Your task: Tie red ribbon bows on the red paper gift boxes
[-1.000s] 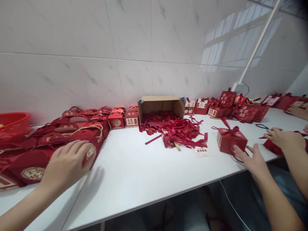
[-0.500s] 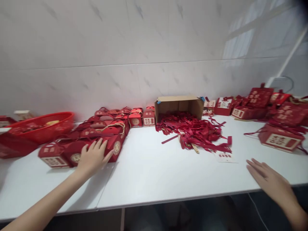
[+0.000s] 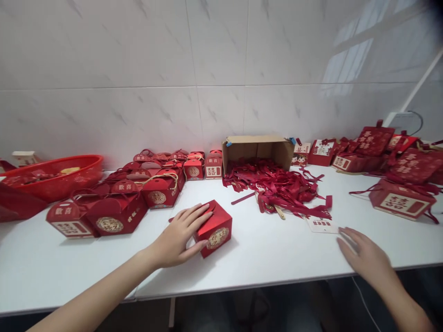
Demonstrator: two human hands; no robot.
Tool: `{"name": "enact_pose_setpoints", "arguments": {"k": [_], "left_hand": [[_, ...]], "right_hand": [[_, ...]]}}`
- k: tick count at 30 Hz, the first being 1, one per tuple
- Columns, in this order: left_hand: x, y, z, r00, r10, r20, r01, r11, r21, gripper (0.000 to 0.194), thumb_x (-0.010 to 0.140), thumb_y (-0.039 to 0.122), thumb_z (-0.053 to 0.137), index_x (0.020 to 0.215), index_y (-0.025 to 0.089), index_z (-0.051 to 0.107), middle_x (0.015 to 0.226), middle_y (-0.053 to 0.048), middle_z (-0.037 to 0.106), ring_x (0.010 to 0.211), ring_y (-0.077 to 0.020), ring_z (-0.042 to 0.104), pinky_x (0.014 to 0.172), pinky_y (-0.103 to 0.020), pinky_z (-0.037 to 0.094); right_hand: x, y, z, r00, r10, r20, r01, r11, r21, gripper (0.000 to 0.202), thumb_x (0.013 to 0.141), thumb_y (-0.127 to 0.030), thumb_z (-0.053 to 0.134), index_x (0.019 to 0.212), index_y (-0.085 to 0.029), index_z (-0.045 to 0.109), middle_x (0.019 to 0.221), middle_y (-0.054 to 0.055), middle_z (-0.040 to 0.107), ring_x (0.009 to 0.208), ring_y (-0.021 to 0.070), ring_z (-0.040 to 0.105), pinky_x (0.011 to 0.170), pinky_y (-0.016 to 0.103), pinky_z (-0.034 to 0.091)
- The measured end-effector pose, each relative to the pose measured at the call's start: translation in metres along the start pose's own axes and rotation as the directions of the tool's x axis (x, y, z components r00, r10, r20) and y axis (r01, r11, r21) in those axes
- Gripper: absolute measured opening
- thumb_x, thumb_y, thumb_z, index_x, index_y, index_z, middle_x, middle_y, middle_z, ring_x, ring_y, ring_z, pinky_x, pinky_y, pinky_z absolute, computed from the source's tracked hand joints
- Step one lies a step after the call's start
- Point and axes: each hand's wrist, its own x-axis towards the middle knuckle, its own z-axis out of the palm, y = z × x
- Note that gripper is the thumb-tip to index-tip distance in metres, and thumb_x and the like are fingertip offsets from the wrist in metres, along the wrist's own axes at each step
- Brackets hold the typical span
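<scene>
My left hand (image 3: 183,237) lies over a small red gift box (image 3: 218,226), fingers across its top and thumb along the near side. The box stands on the white table, turned at an angle, with a round gold emblem facing me. My right hand (image 3: 363,252) is low over the table at the right, fingers stretched out and slightly parted. Its fingertips are at the corner of a white printed card (image 3: 321,225); whether they touch it I cannot tell. Beyond the card spreads a heap of dark red ribbons and tags (image 3: 290,191).
The ribbons spill from a cardboard carton (image 3: 258,139) lying on its side by the wall. Rows of red gift boxes (image 3: 116,214) stand at the left, beside a red plastic basin (image 3: 72,182). More red boxes (image 3: 403,200) sit at the right. The table's front edge (image 3: 242,287) runs near me.
My left hand has brought one red gift box from the front row at the left towards the middle of the table. My right hand has moved left to the white card.
</scene>
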Motion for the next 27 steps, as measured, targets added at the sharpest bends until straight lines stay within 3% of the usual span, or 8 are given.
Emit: {"name": "enact_pose_setpoints", "arguments": {"k": [4, 8, 12, 16, 21, 22, 24, 27], "left_hand": [[0.029, -0.003, 0.024, 0.996, 0.032, -0.079, -0.038, 0.997, -0.069, 0.056, 0.083, 0.031, 0.05, 0.137, 0.025, 0.034, 0.144, -0.01, 0.034, 0.133, -0.0313, 0.026, 0.106, -0.05, 0.028], [0.054, -0.014, 0.047, 0.983, 0.086, -0.162, -0.099, 0.992, -0.076, 0.05, 0.08, 0.029, 0.052, 0.129, 0.021, 0.041, 0.139, -0.014, 0.039, 0.132, -0.0318, 0.027, 0.104, -0.052, 0.028], [0.078, -0.027, 0.065, 0.976, 0.079, -0.205, -0.102, 0.989, -0.106, 0.049, 0.079, 0.028, 0.051, 0.126, 0.023, 0.042, 0.137, -0.012, 0.04, 0.13, -0.0315, 0.029, 0.103, -0.052, 0.028], [0.099, -0.034, 0.081, 0.942, 0.114, -0.317, -0.15, 0.984, -0.093, 0.049, 0.078, 0.028, 0.051, 0.125, 0.022, 0.042, 0.134, -0.013, 0.042, 0.129, -0.0314, 0.03, 0.103, -0.052, 0.026], [0.111, -0.034, 0.089, 0.925, 0.139, -0.354, -0.193, 0.974, -0.119, 0.047, 0.078, 0.028, 0.052, 0.123, 0.02, 0.044, 0.133, -0.013, 0.043, 0.128, -0.0308, 0.031, 0.103, -0.051, 0.026], [0.111, -0.034, 0.088, 0.926, 0.127, -0.355, -0.184, 0.975, -0.129, 0.047, 0.078, 0.028, 0.051, 0.124, 0.021, 0.044, 0.133, -0.012, 0.043, 0.128, -0.0309, 0.031, 0.103, -0.051, 0.026], [0.11, -0.033, 0.087, 0.929, 0.113, -0.352, -0.172, 0.975, -0.142, 0.047, 0.078, 0.027, 0.051, 0.124, 0.022, 0.044, 0.134, -0.012, 0.043, 0.127, -0.0311, 0.032, 0.103, -0.052, 0.026], [0.107, -0.035, 0.085, 0.931, 0.121, -0.344, -0.184, 0.97, -0.156, 0.048, 0.076, 0.028, 0.052, 0.123, 0.022, 0.045, 0.13, -0.012, 0.047, 0.127, -0.0319, 0.033, 0.102, -0.052, 0.028]], "right_hand": [[0.002, -0.074, 0.003, 0.988, -0.154, -0.025, 0.156, 0.968, 0.196, 0.03, 0.081, -0.036, 0.046, 0.099, -0.019, 0.062, 0.11, 0.011, 0.059, 0.101, 0.025, 0.057, 0.09, 0.04, 0.046], [0.026, -0.12, 0.006, 0.965, -0.174, 0.196, 0.146, 0.978, 0.146, 0.025, 0.083, -0.029, 0.046, 0.097, -0.02, 0.064, 0.097, 0.008, 0.06, 0.087, 0.0229, 0.058, 0.077, 0.038, 0.047], [0.058, -0.125, 0.012, 0.982, -0.039, 0.184, 0.051, 0.997, -0.061, 0.025, 0.08, -0.024, 0.051, 0.101, -0.02, 0.064, 0.092, 0.009, 0.057, 0.082, 0.0226, 0.057, 0.069, 0.034, 0.045], [0.083, -0.118, 0.015, 0.973, -0.063, 0.221, 0.104, 0.979, -0.178, 0.018, 0.078, -0.023, 0.056, 0.086, -0.02, 0.071, 0.089, 0.01, 0.055, 0.088, 0.0247, 0.054, 0.072, 0.035, 0.044], [0.127, -0.117, -0.016, 0.97, -0.104, 0.219, 0.084, 0.991, 0.1, 0.019, 0.078, -0.027, 0.057, 0.08, -0.017, 0.073, 0.087, 0.008, 0.062, 0.081, 0.0192, 0.059, 0.077, 0.033, 0.046], [0.138, -0.123, -0.027, 0.978, -0.118, 0.172, 0.089, 0.982, 0.164, 0.019, 0.078, -0.027, 0.057, 0.079, -0.016, 0.072, 0.086, 0.007, 0.063, 0.081, 0.0193, 0.06, 0.074, 0.033, 0.047], [0.159, -0.143, -0.052, 0.989, -0.113, -0.091, 0.132, 0.963, 0.234, 0.019, 0.078, -0.028, 0.057, 0.083, -0.016, 0.072, 0.09, 0.008, 0.064, 0.083, 0.0203, 0.06, 0.071, 0.033, 0.048], [0.173, -0.187, -0.09, 0.9, -0.076, -0.43, 0.268, 0.873, 0.407, 0.022, 0.08, -0.03, 0.056, 0.091, -0.015, 0.069, 0.085, 0.007, 0.066, 0.075, 0.018, 0.061, 0.069, 0.033, 0.049]]}}
